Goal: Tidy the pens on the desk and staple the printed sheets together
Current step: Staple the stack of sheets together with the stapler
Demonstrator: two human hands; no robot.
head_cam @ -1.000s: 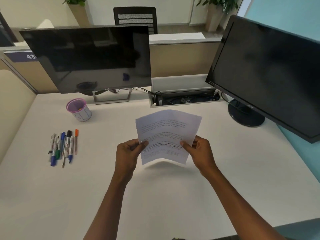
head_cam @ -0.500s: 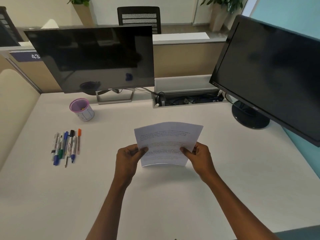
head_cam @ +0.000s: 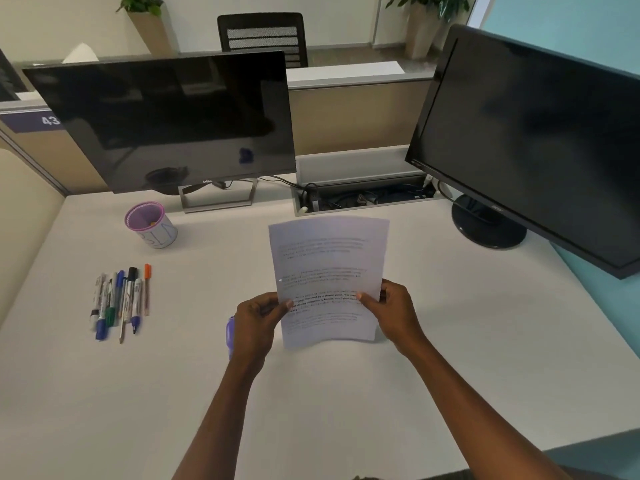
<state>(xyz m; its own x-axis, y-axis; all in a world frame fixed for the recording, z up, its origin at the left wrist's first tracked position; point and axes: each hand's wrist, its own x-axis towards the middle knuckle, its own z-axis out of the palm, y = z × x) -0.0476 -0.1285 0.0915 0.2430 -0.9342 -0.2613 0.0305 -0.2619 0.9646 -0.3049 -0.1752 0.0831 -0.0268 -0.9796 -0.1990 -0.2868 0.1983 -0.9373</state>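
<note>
I hold the printed sheets (head_cam: pixel 329 268) upright over the middle of the white desk (head_cam: pixel 346 403). My left hand (head_cam: pixel 258 323) pinches their left edge and my right hand (head_cam: pixel 394 313) pinches their right edge. A purple object (head_cam: pixel 230 336), perhaps a stapler, shows just left of my left hand, mostly hidden by it. Several pens and markers (head_cam: pixel 119 301) lie side by side on the desk to the left. A purple-rimmed pen cup (head_cam: pixel 152 225) stands behind them.
A black monitor (head_cam: pixel 173 119) stands at the back left and a second black monitor (head_cam: pixel 540 140) at the right, its round base (head_cam: pixel 488 226) on the desk. An open cable tray (head_cam: pixel 363 195) sits between them. A partition and a chair are behind.
The sheets have gone from tilted and bowed to upright and squared between my hands. The purple object beside my left hand has come into sight.
</note>
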